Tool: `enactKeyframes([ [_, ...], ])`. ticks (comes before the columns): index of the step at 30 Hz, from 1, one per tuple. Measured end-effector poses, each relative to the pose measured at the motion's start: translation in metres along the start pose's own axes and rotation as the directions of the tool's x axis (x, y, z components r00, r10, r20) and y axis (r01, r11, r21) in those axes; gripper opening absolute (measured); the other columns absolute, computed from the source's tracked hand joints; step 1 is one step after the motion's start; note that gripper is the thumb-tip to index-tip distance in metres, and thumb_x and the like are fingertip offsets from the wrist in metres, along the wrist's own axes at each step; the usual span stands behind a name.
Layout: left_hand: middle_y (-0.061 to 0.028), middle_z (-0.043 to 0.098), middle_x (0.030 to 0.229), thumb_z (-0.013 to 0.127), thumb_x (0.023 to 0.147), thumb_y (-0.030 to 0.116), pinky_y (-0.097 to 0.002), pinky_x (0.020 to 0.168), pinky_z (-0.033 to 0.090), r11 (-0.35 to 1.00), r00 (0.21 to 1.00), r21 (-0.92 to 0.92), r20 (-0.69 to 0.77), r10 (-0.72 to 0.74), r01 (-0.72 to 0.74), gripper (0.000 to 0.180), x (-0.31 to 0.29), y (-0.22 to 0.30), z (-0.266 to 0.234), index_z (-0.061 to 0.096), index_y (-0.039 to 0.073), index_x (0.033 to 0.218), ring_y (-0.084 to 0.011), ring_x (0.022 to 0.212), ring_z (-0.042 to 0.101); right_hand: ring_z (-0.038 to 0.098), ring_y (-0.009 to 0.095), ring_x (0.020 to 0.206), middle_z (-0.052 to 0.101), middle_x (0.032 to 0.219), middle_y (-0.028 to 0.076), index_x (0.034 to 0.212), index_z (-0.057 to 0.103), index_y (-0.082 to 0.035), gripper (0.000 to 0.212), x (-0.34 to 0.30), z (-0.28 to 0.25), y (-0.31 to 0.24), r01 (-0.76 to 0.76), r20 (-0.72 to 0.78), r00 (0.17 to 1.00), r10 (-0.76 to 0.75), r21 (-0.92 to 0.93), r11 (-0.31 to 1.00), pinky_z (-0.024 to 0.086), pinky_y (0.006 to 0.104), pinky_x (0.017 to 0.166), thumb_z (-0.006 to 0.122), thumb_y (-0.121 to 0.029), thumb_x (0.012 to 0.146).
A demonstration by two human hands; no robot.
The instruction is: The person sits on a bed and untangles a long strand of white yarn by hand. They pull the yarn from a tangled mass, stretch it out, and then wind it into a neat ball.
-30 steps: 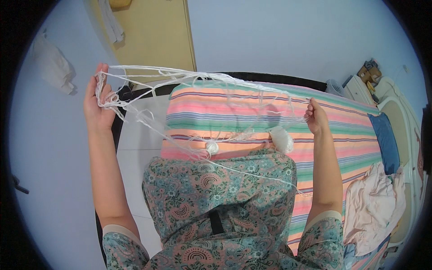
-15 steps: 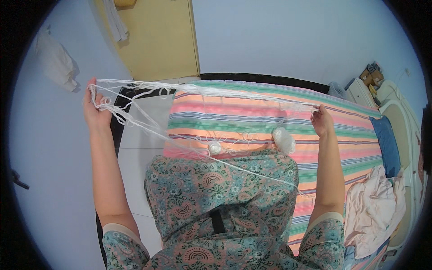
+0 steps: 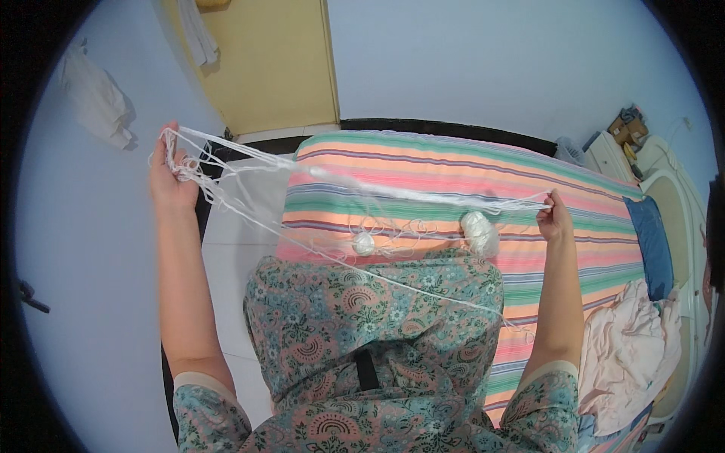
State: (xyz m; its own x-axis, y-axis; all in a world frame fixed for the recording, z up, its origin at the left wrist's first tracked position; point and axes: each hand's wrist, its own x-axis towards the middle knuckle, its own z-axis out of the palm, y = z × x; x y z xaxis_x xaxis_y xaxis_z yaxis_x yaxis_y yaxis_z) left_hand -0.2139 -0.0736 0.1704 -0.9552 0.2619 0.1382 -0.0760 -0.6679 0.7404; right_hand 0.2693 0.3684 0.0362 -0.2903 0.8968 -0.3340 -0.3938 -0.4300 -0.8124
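Strands of white yarn stretch taut between my two raised hands. My left hand, out at the far left, is closed on a loose, looped bunch of it. At the right, my right hand pinches the other end of the stretched strands above the bed. One strand slants from the left bunch down across my lap toward the right. On the bed just beyond my lap lie a small white yarn ball and a larger white yarn ball, with loose curls of yarn between them.
I sit at a bed with a striped sheet. A blue pillow and a crumpled pale pink cloth lie at its right end. The blue wall is close on my left; a yellow door stands beyond.
Both hands have moved slightly to the right, and the right one is a little lower. The stretched strands have drawn together into a tighter bundle and slope down more to the right.
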Motion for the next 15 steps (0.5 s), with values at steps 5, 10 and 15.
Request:
enactKeyframes([
  [5, -0.0047, 0.054, 0.119, 0.038, 0.094, 0.018, -0.0191, 0.041, 0.030, 0.992, 0.986, -0.019, 0.122, -0.118, 0.121, 0.030, -0.036, -0.021, 0.028, 0.046, 0.005, 0.119, -0.0056, 0.047, 0.032, 0.041, 0.004, 0.048, 0.047, 0.063, -0.006, 0.086, 0.051, -0.013, 0.011, -0.042, 0.050, 0.017, 0.111, 0.088, 0.992, -0.093, -0.231, 0.967, 0.032, 0.0165, 0.043, 0.051, -0.023, 0.089],
  [10, -0.0077, 0.057, 0.112, 0.039, 0.094, 0.018, -0.0186, 0.040, 0.030, 0.949, 0.892, -0.083, 0.373, -0.254, 0.305, 0.033, -0.068, -0.038, 0.053, 0.042, 0.002, 0.122, -0.0053, 0.046, 0.033, 0.042, 0.006, 0.049, 0.046, 0.062, -0.003, 0.088, 0.052, -0.009, 0.013, -0.009, -0.005, 0.041, 0.183, 0.081, 0.983, -0.166, -0.307, 0.934, 0.035, 0.0189, 0.045, 0.048, -0.020, 0.091],
  [15, -0.0108, 0.058, 0.107, 0.037, 0.095, 0.018, -0.0185, 0.039, 0.030, 0.919, 0.807, -0.046, 0.497, -0.318, 0.391, 0.033, -0.093, -0.048, 0.070, 0.040, 0.000, 0.123, -0.0049, 0.045, 0.034, 0.046, 0.010, 0.051, 0.047, 0.061, -0.001, 0.075, 0.050, -0.008, 0.009, -0.004, -0.069, 0.097, 0.049, -0.008, 0.998, -0.055, -0.330, 0.943, 0.039, 0.0226, 0.048, 0.055, -0.012, 0.083],
])
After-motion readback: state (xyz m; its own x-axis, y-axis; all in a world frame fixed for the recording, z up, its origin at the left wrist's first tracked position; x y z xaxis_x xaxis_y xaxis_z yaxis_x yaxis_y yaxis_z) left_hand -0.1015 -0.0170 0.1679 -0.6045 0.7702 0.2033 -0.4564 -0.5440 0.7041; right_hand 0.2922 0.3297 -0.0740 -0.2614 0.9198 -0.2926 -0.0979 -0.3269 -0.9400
